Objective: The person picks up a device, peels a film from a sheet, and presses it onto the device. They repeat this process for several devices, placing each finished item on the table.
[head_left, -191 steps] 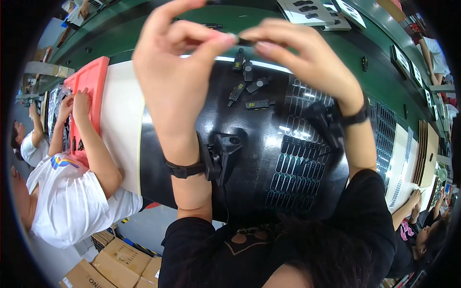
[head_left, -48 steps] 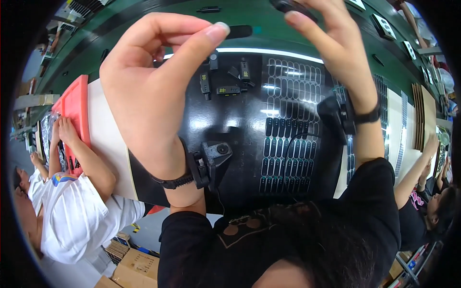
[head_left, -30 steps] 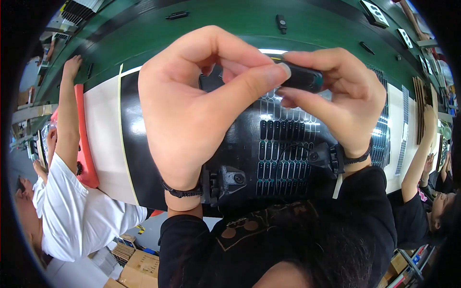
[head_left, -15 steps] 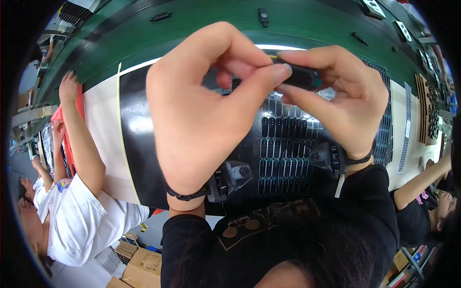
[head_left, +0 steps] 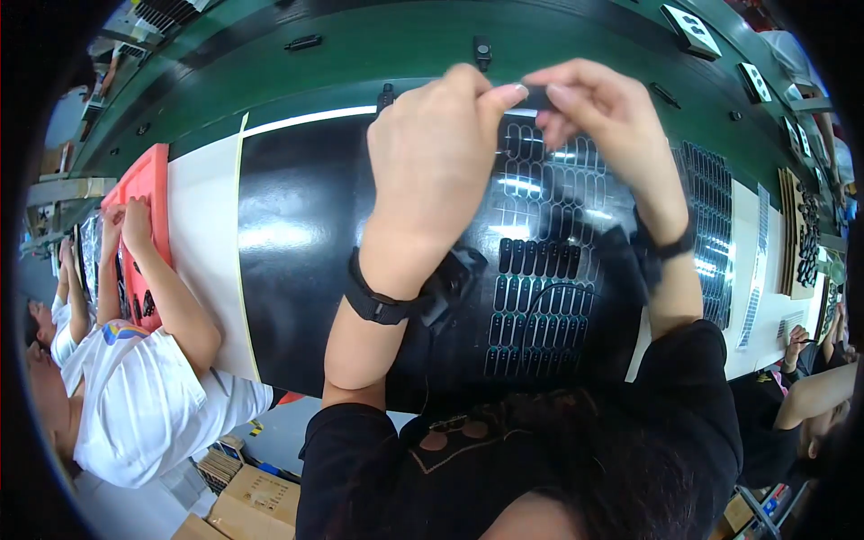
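Note:
Above the far edge of the black mat (head_left: 297, 306), a small dark piece (head_left: 538, 97) shows between my two hands; it is blurred and mostly covered by fingers. My left hand (head_left: 432, 157) is closed, with thumb and forefinger pinching its left end. From the other side, the thumb and fingers of my right hand (head_left: 621, 121) grip it. Beneath them lies a sheet of clear oval outlines (head_left: 560, 166), and nearer to me several rows of dark oval pieces (head_left: 540, 301). A small black device (head_left: 386, 96) stands just beyond my left hand.
Beyond the mat runs a green belt (head_left: 378, 63) carrying small black devices (head_left: 483, 52) and white trays (head_left: 691, 31). At left, a co-worker in a white shirt (head_left: 148, 396) reaches over a red tray (head_left: 158, 193). Another sheet of ovals (head_left: 711, 234) and cardboard strips (head_left: 792, 234) lie right.
Both hands have moved farther away from me, the left also to the right, uncovering more of the mat and oval sheet. The dark piece is less visible. The left co-worker's hand has come back over the red tray.

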{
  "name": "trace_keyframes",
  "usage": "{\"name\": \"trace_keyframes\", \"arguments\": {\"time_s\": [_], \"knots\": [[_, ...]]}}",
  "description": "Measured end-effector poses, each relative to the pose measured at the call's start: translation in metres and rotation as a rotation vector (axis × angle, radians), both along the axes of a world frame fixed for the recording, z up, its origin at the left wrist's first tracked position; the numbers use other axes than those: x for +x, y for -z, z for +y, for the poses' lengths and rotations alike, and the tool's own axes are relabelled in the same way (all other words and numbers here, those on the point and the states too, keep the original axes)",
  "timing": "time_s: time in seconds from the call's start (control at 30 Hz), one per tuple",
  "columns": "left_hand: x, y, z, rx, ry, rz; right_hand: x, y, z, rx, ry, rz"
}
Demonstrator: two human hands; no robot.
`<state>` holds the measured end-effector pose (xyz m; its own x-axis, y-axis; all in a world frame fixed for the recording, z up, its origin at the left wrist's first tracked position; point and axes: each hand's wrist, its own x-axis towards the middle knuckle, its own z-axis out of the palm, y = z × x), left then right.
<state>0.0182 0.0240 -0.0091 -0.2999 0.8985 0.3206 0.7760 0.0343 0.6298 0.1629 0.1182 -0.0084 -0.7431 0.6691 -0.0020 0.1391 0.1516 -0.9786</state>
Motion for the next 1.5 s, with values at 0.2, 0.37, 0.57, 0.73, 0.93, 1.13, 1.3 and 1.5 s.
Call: {"name": "trace_keyframes", "arguments": {"time_s": [0.2,0.37,0.57,0.73,0.93,1.13,1.3,1.5], "knots": [[-0.013,-0.003,-0.001,0.084,-0.042,-0.034,-0.028,0.055,0.105,0.856,0.217,-0.59],[-0.003,-0.006,-0.013,0.016,0.139,-0.047,-0.115,0.081,0.105,0.74,-0.094,-0.864],[0.016,0.011,-0.02,-0.07,0.344,-0.06,-0.112,0.066,0.128,0.62,-0.158,-0.596],[0.021,0.04,-0.044,-0.213,0.518,-0.004,-0.007,0.0,0.042,-0.334,-0.165,-0.058],[0.039,0.07,-0.049,-0.131,0.547,0.104,0.044,0.068,-0.006,-0.511,-0.109,-0.168],[0.048,0.067,-0.046,-0.139,0.558,0.102,0.043,0.074,-0.007,-0.556,-0.053,-0.203],[0.053,0.004,-0.063,-0.066,0.596,-0.005,0.044,0.075,-0.003,-0.615,-0.055,-0.218],[0.031,-0.044,-0.048,0.165,0.289,-0.673,0.039,0.025,-0.022,-0.222,0.004,-0.031]]}}
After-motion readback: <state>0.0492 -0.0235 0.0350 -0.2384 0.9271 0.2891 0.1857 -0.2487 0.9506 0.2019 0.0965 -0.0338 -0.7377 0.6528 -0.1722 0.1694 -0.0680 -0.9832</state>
